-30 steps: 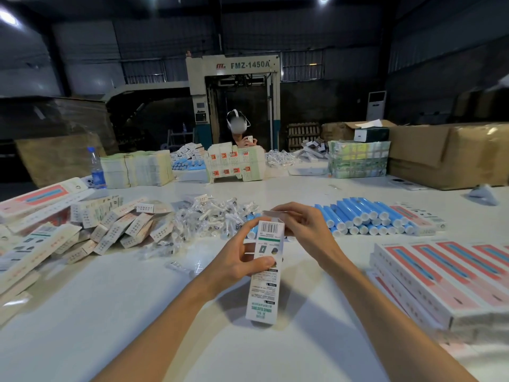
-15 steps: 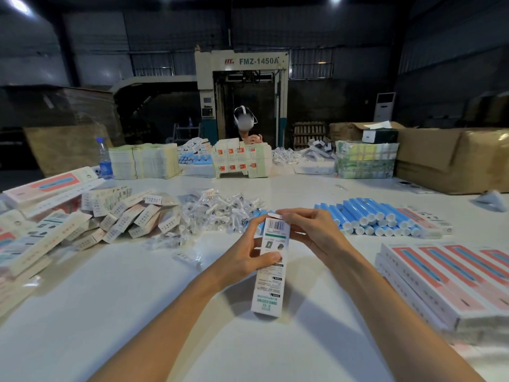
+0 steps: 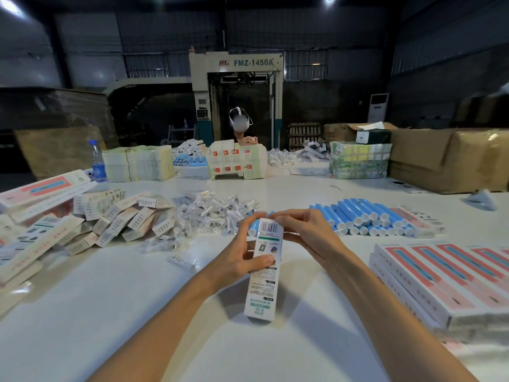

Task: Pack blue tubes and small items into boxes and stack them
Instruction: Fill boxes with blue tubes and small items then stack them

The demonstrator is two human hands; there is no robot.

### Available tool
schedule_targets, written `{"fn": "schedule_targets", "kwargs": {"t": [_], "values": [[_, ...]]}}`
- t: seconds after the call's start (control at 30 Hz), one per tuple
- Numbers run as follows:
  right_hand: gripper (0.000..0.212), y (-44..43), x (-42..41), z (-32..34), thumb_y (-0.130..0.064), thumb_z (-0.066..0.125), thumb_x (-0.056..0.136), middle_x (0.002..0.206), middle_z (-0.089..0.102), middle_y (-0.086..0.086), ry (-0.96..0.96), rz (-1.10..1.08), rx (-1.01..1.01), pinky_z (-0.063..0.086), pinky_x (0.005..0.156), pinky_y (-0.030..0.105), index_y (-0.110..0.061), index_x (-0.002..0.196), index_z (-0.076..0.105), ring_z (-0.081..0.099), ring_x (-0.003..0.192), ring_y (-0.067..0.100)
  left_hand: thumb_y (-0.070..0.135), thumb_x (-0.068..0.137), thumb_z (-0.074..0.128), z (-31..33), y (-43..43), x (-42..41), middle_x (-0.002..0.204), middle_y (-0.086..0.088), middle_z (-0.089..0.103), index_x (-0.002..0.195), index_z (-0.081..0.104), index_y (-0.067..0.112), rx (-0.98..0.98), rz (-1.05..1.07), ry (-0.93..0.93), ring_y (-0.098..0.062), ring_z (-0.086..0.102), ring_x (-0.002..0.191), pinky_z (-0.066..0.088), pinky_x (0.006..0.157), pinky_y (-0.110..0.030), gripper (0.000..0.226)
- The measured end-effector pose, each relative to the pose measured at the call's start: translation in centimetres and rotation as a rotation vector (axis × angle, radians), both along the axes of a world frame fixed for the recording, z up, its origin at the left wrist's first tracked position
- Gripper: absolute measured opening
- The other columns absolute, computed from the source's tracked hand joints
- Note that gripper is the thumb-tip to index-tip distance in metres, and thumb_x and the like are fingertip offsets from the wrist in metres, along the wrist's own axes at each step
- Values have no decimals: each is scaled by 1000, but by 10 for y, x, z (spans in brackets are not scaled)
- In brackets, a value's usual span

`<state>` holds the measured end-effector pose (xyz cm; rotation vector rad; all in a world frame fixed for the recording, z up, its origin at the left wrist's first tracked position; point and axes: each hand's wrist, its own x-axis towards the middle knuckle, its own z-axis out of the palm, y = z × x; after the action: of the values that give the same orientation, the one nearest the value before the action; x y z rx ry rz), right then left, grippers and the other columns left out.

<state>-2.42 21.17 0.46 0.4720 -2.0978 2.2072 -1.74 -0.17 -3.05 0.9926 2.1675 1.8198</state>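
Note:
A long white box (image 3: 264, 282) with a barcode and green print stands tilted above the white table (image 3: 110, 312), its back facing me. My left hand (image 3: 242, 257) grips its middle, thumb across the front. My right hand (image 3: 305, 232) pinches the box's top end, fingers over the flap. A row of blue tubes (image 3: 363, 217) lies behind my right hand. A heap of small clear-bagged items (image 3: 212, 213) lies behind my left hand. Packed red-and-white boxes (image 3: 451, 274) are stacked at the right.
Small white cartons (image 3: 121, 219) are heaped at the left beside more long boxes (image 3: 35, 238). One loose bagged item (image 3: 183, 261) lies near my left wrist. A water bottle (image 3: 97, 161), flat carton stacks (image 3: 137, 164), brown cartons (image 3: 451, 158) and another person (image 3: 241, 125) are at the far edge.
My right hand's fingers have pressed down over the box's top end. The box has stayed in my left hand; the view has shifted slightly.

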Motion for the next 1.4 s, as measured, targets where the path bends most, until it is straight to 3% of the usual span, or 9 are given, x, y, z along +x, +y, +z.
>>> {"fn": "schedule_targets", "kwargs": {"t": [0.13, 0.23, 0.63, 0.8, 0.93, 1.1, 1.17, 1.27, 1.4], "values": [[21, -7, 5, -3, -21, 68, 100, 113, 78, 4, 32, 62, 24, 61, 87, 31, -16, 118, 78, 75, 106, 20, 11, 97, 75, -1, 0, -4, 120, -15, 74, 153, 27, 40, 47, 54, 2, -30, 73, 110, 62, 89, -44, 79], [26, -15, 6, -10, -18, 76, 94, 111, 79, -2, 142, -88, 122, 62, 92, 36, -22, 120, 77, 76, 101, 19, 15, 94, 76, -1, 0, -5, 114, -18, 74, 151, 29, 42, 67, 76, -14, -26, 74, 104, 62, 83, -41, 79], [21, -20, 4, -12, -11, 77, 92, 97, 81, 2, 168, -150, 96, 62, 78, 29, -17, 111, 80, 77, 94, 22, 14, 92, 78, -1, -1, -5, 111, -19, 74, 145, 32, 33, 71, 90, -4, -29, 75, 102, 62, 80, -43, 73], [18, -26, -2, -15, -8, 73, 94, 94, 80, 0, 214, -211, 183, 58, 70, 22, -15, 109, 79, 77, 87, 17, 3, 98, 74, -1, 1, -4, 102, -10, 75, 142, 32, 28, 59, 101, -9, -24, 74, 96, 60, 77, -37, 66], [19, -27, -4, -22, -7, 71, 96, 98, 79, -4, 218, -220, 141, 57, 72, 21, -16, 111, 77, 76, 89, 13, 5, 100, 71, -3, 1, -5, 111, -17, 74, 147, 29, 29, 55, 98, -19, -24, 74, 100, 61, 80, -35, 67], [35, -32, 2, -28, -26, 64, 103, 126, 72, 0, 44, -172, -64, 59, 94, 35, -26, 138, 62, 71, 113, 17, 8, 101, 71, -8, 3, -8, 125, -16, 74, 154, 28, 44, 116, 112, -35, -30, 73, 116, 62, 88, -38, 77], [26, -33, 6, -28, -33, 55, 108, 121, 75, -1, -23, -90, -106, 59, 92, 33, -27, 130, 67, 71, 112, 18, 5, 99, 72, -9, 4, -10, 129, -17, 71, 152, 33, 41, 174, 130, -39, -33, 70, 121, 62, 93, -45, 75], [34, -33, 14, -27, -40, 46, 110, 118, 76, 4, -158, -16, -3, 57, 96, 42, -24, 121, 73, 69, 111, 25, 0, 93, 78, -9, 2, -13, 129, -24, 65, 144, 42, 39, 294, 156, -68, -37, 69, 121, 62, 94, -54, 74], [41, -28, 28, -29, -48, 40, 110, 115, 73, 13, -241, 141, 5, 57, 101, 44, -28, 129, 71, 70, 108, 27, 11, 87, 84, -6, 0, -15, 113, -12, 72, 137, 46, 48, 317, 201, -32, -24, 71, 112, 63, 87, -42, 72]]}}
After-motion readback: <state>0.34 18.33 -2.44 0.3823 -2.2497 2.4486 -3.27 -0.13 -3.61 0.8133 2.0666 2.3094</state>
